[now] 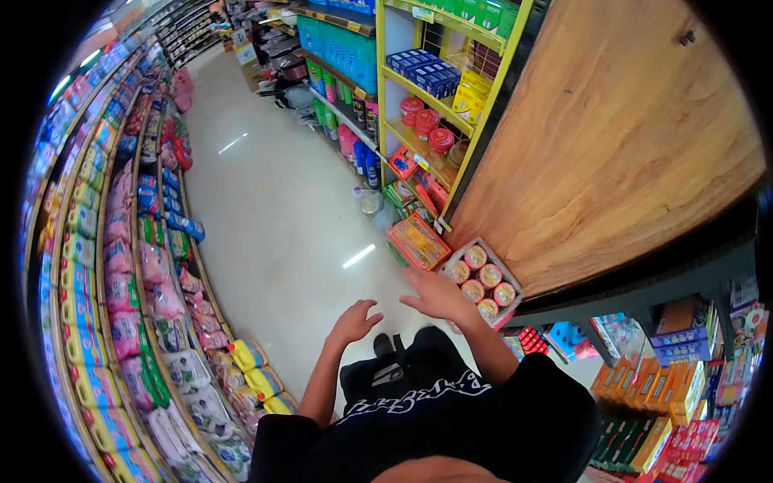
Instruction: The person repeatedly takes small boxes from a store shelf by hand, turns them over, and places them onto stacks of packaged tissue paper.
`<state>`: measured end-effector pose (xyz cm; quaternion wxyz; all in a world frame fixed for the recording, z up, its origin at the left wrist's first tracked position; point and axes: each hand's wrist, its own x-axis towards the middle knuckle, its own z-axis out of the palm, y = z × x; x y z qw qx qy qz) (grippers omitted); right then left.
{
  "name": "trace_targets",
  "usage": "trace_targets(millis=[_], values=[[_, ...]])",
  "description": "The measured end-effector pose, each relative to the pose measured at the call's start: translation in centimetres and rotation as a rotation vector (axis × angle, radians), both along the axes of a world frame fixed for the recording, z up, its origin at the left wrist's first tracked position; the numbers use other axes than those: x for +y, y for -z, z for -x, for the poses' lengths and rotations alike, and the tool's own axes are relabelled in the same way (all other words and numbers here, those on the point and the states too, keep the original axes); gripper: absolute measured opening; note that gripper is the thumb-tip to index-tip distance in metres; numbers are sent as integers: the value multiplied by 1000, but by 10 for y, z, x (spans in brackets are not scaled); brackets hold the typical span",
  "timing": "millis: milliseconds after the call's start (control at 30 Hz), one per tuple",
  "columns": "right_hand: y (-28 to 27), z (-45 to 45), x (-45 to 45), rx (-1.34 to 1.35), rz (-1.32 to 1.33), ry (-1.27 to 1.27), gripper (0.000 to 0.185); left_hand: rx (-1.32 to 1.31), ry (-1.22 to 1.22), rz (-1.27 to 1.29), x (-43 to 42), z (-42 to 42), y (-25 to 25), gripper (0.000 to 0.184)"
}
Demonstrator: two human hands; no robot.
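My left hand (355, 321) hangs in the air over the floor, fingers apart and holding nothing. To its right, my right hand (439, 295) is raised with its fingers stretched out, also bare. Closest to the right hand is a box of round pink-lidded tubs (489, 276) standing on the floor; in this view the hand and forearm overlap its left side. Just beyond the right fingertips lies an orange patterned box (419, 242). I cannot see the hand touching either one.
A yellow shelf unit (439, 101) holds red-lidded jars (427, 122) and blue boxes (424, 73). A wooden panel (612, 145) stands right of it. Long shelves of packaged goods (121, 282) line the left side. The pale tiled floor (266, 201) runs between. Stacked orange boxes (644, 386) sit lower right.
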<state>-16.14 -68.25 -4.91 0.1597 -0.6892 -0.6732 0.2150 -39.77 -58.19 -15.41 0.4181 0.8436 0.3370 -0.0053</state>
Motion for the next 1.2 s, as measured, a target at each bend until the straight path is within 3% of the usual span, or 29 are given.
trace_targets(millis=[100,233,300,367,500,600,667,767,800,933,1067,1200], values=[[-11,-8,53,432,-74,209,59,-113,142,-11,55,-45,-11,51],[0,-47,118,549,-335,478,59,-202,277,63,120,-109,-16,49],[0,-82,146,474,-364,559,59,-228,374,33,152,-143,-20,50],[10,-115,177,523,-538,648,59,-234,336,125,181,-177,-29,47],[4,-176,242,779,-748,919,59,-375,374,24,241,-248,-45,43],[-18,-208,273,714,-841,951,59,-425,437,-94,285,-306,-64,41],[-35,-220,286,668,-823,1025,60,-550,434,2,303,-350,-114,45],[-15,-243,316,722,-978,1137,57,-716,387,-183,332,-416,-128,57],[-14,-249,322,595,-1004,1131,55,-745,418,-280,340,-436,-141,61],[-12,-265,346,594,-1050,1321,55,-749,636,-536,371,-507,-161,63],[0,-276,361,427,-1063,1514,54,-794,763,-397,396,-532,-142,47],[-17,-270,377,353,-947,1699,49,-781,911,-291,411,-535,-135,44]])
